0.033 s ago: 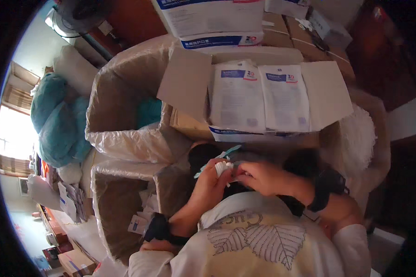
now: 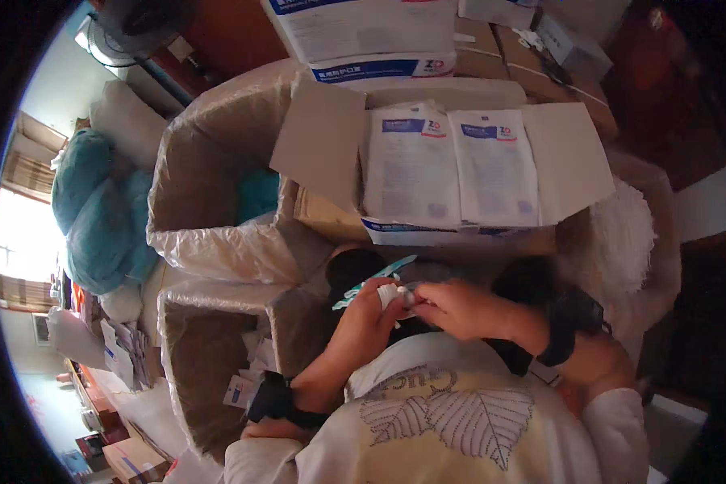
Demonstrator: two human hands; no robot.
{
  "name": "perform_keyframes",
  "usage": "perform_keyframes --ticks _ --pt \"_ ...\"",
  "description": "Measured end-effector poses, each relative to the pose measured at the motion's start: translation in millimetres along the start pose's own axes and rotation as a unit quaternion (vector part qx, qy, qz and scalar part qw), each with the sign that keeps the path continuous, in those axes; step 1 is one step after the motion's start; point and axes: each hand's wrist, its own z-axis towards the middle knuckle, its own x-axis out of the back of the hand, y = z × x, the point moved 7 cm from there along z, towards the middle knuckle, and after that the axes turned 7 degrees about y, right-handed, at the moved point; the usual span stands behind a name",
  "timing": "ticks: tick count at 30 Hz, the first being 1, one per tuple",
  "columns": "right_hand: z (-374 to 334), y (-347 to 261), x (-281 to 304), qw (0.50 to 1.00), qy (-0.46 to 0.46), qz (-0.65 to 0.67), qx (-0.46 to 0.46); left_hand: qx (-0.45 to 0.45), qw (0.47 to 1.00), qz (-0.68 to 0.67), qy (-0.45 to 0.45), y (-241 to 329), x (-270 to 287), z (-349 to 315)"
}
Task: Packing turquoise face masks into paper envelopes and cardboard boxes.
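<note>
My left hand (image 2: 365, 319) is closed around a small white bundle (image 2: 390, 296) that looks like folded elastic bands or cord. A thin teal sheet (image 2: 377, 280), perhaps face masks, sticks out beyond its fingers; whether it is joined to the bundle is hidden. My right hand (image 2: 464, 308) meets the left in front of my chest, its fingers pinched together at the bundle's right end. What exactly those fingertips grip is too small to make out.
Ahead stands an open carton (image 2: 319, 137) with white printed pouches (image 2: 411, 169) in two rows. Plastic-lined bins (image 2: 226, 242) are at left, the lower one holding paper packets (image 2: 238, 391). Teal bundles (image 2: 101, 234) lie far left; white strands (image 2: 625, 234) fill a bag at right.
The teal sheet shows a little more and sits slightly farther left. My hands stay together in nearly the same place, and the right fingers have shifted slightly. The whole view has shifted a touch.
</note>
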Motion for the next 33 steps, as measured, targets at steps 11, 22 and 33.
perform_keyframes --ticks 11,22,33 --pt "-14.9 17.9 -13.8 0.932 -0.152 0.228 -0.236 0.074 0.968 0.010 -0.238 -2.1 -22.7 -11.7" --pt "-18.4 1.5 -6.7 0.980 -0.134 -0.147 -0.032 0.134 0.982 -0.037 -0.128 -27.6 -16.3 -8.6" --pt "-20.5 6.4 1.9 0.972 -0.214 -0.009 -0.099 -0.053 0.969 0.123 -0.207 6.6 -34.7 -18.8"
